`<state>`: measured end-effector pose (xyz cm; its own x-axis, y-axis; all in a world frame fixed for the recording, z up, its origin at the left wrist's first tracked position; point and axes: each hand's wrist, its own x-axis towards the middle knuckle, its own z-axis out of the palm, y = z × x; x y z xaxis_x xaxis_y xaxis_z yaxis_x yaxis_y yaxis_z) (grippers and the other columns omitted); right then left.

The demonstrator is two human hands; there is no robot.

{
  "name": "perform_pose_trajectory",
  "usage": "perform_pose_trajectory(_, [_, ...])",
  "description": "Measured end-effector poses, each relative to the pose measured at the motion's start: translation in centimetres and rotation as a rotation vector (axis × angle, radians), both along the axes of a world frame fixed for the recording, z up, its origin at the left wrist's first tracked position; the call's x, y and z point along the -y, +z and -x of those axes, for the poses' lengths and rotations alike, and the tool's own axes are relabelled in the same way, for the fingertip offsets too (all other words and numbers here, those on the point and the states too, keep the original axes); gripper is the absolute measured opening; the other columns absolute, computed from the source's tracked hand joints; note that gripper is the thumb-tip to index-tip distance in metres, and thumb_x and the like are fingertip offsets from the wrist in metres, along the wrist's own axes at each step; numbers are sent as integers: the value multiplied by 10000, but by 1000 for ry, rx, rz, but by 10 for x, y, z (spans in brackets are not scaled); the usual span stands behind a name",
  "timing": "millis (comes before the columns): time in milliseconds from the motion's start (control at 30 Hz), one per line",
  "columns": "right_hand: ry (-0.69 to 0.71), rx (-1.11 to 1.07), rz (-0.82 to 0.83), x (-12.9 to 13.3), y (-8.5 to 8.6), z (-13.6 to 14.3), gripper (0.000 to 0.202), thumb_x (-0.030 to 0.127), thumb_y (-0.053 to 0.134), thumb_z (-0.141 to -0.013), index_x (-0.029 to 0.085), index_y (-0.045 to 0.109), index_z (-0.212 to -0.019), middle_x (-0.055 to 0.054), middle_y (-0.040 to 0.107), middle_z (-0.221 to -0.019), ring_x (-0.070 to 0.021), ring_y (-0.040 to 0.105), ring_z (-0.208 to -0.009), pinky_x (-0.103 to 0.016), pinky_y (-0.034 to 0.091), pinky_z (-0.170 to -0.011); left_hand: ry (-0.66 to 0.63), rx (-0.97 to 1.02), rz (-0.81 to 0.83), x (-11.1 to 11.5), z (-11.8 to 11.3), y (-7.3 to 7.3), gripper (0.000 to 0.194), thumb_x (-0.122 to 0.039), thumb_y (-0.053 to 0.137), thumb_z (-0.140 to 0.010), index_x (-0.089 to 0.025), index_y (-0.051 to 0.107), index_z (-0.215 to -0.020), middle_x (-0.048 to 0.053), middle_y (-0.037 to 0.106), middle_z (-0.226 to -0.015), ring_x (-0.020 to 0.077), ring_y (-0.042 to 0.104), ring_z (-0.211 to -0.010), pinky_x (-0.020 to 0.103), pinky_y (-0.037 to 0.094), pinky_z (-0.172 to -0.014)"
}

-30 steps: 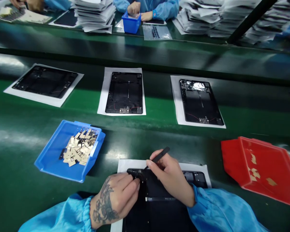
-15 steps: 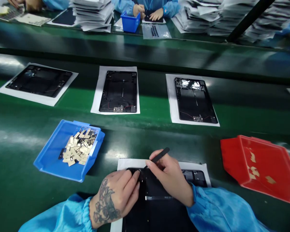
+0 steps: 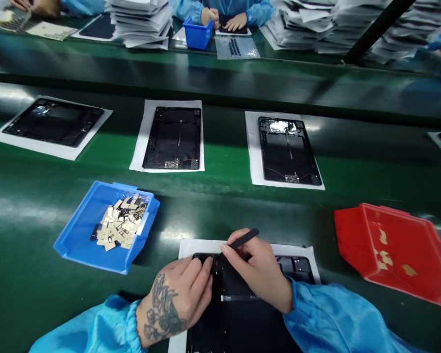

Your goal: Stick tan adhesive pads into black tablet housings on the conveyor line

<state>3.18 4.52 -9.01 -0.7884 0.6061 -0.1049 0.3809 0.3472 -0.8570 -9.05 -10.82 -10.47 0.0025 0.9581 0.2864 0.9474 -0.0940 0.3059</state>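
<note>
Black tweezers [image 3: 244, 239] slant through the closed fingers of my right hand [image 3: 259, 272], their tip pointing down at the upper left of a black tablet housing [image 3: 242, 321]. Right beside that tip, the fingers of my left hand [image 3: 180, 296] press together on the housing's top left corner. Whatever they pinch there is hidden. The housing lies open side up on a white sheet [image 3: 191, 246], with a thin strip [image 3: 238, 297] across its middle.
To the left stands a blue bin [image 3: 84, 245] of cream-coloured adhesive pieces; to the right, a red bin [image 3: 400, 264] with a few scraps. Further tablet housings [image 3: 172, 137] on paper lie on the green belt [image 3: 224, 147]. Across it are paper stacks [image 3: 139, 22] and a co-worker's hands [image 3: 237, 22].
The housings on the belt have shifted slightly left. My hands remain at the same corner, the tweezers almost unmoved.
</note>
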Motion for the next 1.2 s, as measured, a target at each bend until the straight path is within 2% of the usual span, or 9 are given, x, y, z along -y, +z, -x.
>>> perform_pose_trajectory(133, [16,-42,-97,1,0,-2,53,213,578,-866,195,552,-824,36,588,-672,-92,566,-548,-201,439,-534,4,-26,-9,1,-1,0,339,-160,534,-833,-11,571,-1136,63,556,-705,184,526,-603,324,461,-494])
perform_pose_trajectory(233, [117,-166,-270,4,-2,-8,21,183,565,-876,192,546,-873,6,628,-742,-120,615,-638,-233,477,-610,8,-64,-8,2,-3,1,340,-169,524,-834,-8,573,-1130,64,557,-704,187,531,-598,324,458,-490])
perform_pose_trajectory(367, [203,-303,-406,7,-4,-14,135,133,576,-862,186,513,-969,-36,657,-820,-160,643,-751,-281,510,-678,33,-112,-6,3,-5,-1,345,-186,510,-840,-11,574,-1130,52,554,-679,182,535,-562,318,440,-454])
perform_pose_trajectory(500, [99,-329,-288,1,3,-16,146,97,557,-864,196,520,-965,-26,647,-822,-135,638,-745,-256,509,-679,48,-130,-22,3,-6,-2,340,-179,513,-837,-16,576,-1129,34,544,-642,175,539,-530,309,434,-429])
perform_pose_trajectory(600, [39,-259,-246,-2,8,-18,79,145,576,-872,204,549,-916,-3,636,-777,-122,633,-707,-236,496,-654,54,-133,-27,2,-5,-1,337,-178,503,-840,-15,578,-1125,37,552,-644,176,548,-530,309,444,-424])
perform_pose_trajectory(867, [91,-140,-285,2,7,-18,48,242,616,-871,204,591,-887,-13,672,-795,-145,654,-730,-260,512,-685,49,-103,-35,-1,-4,2,326,-180,487,-843,-4,589,-1098,53,567,-648,186,559,-536,317,461,-420])
perform_pose_trajectory(967, [55,-127,-292,2,7,-17,36,239,588,-883,205,588,-896,-23,670,-809,-151,661,-734,-261,522,-677,53,-100,-29,-1,-4,1,325,-183,509,-836,-11,590,-1099,53,572,-659,187,560,-536,317,462,-418])
perform_pose_trajectory(1033, [-1,-105,-229,2,6,-17,33,236,571,-889,206,575,-901,-21,659,-808,-135,663,-685,-238,528,-630,49,-97,-24,0,-4,1,325,-181,515,-833,-12,589,-1100,51,569,-655,186,559,-535,316,462,-419])
perform_pose_trajectory(1200, [-122,-45,83,2,1,-16,103,288,561,-890,204,519,-932,0,639,-727,-122,660,-565,-199,525,-514,42,-92,8,0,-3,1,353,-190,521,-833,-21,577,-1138,47,562,-661,184,560,-546,316,475,-447])
